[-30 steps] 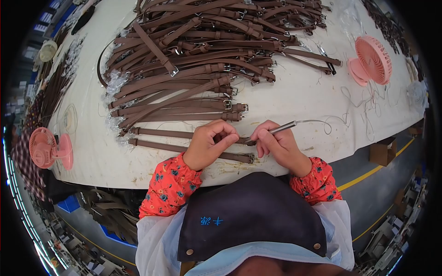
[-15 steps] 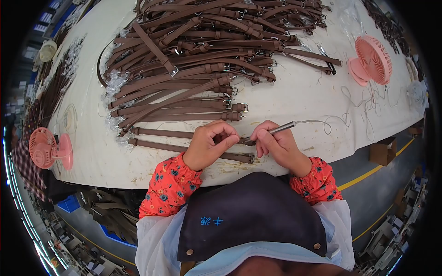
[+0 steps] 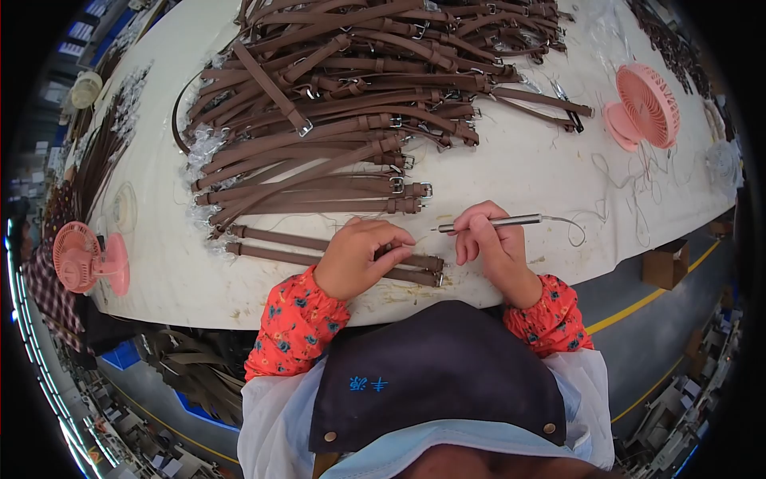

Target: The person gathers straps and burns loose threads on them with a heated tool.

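Note:
My right hand (image 3: 495, 247) is closed around a pen-shaped metal tool (image 3: 511, 221) with a thin wire at its back end. The tool's narrow tip points left, above the white tabletop. My left hand (image 3: 363, 255) lies over two brown belts (image 3: 279, 254), its fingers curled and the thumb close to the index finger. Anything small between those fingertips cannot be made out. Buckle ends of the two belts show just right of this hand. Beyond them, brown belts with silver buckles (image 3: 335, 203) lie side by side.
A large heap of brown belts (image 3: 359, 80) covers the back of the table. Pink fans stand at the right (image 3: 646, 104) and left (image 3: 88, 259). Small scissors-like metal tools (image 3: 572, 116) lie near the right fan. A cardboard box (image 3: 665, 265) sits on the floor.
My right hand has drawn the tool back from the left fingertips and turned it flatter, so its tip now shows. My left hand has shifted slightly, uncovering more of the nearer belt ends.

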`<state>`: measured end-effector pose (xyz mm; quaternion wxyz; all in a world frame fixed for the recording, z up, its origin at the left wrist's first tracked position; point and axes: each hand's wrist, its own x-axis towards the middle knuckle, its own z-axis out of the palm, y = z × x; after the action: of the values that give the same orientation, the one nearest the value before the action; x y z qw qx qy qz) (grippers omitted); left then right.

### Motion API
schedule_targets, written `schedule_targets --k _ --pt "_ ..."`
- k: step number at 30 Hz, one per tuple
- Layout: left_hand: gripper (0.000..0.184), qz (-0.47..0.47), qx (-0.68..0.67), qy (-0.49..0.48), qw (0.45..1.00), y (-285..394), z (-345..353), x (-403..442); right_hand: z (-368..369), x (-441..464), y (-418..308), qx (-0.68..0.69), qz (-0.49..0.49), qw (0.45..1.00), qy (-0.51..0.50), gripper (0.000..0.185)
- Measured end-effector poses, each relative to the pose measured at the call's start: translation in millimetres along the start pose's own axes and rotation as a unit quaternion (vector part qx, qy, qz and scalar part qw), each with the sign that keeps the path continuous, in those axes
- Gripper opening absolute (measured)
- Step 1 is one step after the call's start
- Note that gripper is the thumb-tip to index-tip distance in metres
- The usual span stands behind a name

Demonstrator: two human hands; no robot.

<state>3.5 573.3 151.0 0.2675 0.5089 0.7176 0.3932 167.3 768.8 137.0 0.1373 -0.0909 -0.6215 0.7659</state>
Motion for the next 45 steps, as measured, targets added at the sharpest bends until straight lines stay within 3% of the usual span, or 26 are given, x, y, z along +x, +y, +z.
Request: schedule_targets --k 3,7,8,14,17,21,27,30,33,34,37,38,41,45 --pt "0.014 0.015 0.022 0.015 1.000 0 -5 -1 3 2 -1 0.014 -0.029 0.999 0.030 0.027" --pt "0.030 0.023 0.268 0.172 0.948 -1 -8 5 2 3 -2 -0.017 -0.047 0.998 0.044 0.025" --pt "0.036 0.004 0.234 0.149 0.961 -7 -6 2 2 3 -2 -0.032 -0.060 0.997 0.046 0.024" --pt "0.033 0.044 0.213 0.123 0.968 -6 4 2 6 3 -12 -0.168 -0.057 0.984 0.012 0.018" --pt "0.033 0.068 0.186 0.109 0.974 -7 6 3 8 7 -3 -0.256 -0.122 0.959 -0.022 0.017" --pt "0.036 0.067 0.110 0.086 0.988 -14 13 0 11 14 0 -0.327 -0.206 0.920 -0.059 0.029" --pt "0.029 -0.029 -0.169 0.098 0.980 11 19 2 16 12 0 -0.293 -0.207 0.929 -0.086 0.034" --pt "0.022 -0.035 -0.133 0.070 0.988 13 7 2 14 10 0 -0.302 -0.198 0.929 -0.077 0.032" --pt "0.016 -0.036 -0.003 0.070 0.997 2 -10 -4 13 8 0 -0.321 -0.154 0.932 -0.066 0.028" --pt "0.015 -0.075 0.017 0.075 0.994 -4 -15 -8 13 9 -1 -0.323 -0.158 0.931 -0.066 0.027" --pt "0.016 0.014 0.227 0.146 0.963 -17 -26 -13 13 9 0 -0.330 -0.165 0.927 -0.067 0.026" --pt "0.020 -0.016 0.245 0.146 0.958 -11 -26 -15 13 9 1 -0.332 -0.166 0.926 -0.069 0.026" --pt "0.026 0.036 0.110 0.150 0.982 -2 -16 -11 12 10 2 -0.338 -0.172 0.922 -0.071 0.027" --pt "0.031 0.081 0.164 0.093 0.979 9 6 0 13 9 1 -0.338 -0.171 0.923 -0.065 0.027"
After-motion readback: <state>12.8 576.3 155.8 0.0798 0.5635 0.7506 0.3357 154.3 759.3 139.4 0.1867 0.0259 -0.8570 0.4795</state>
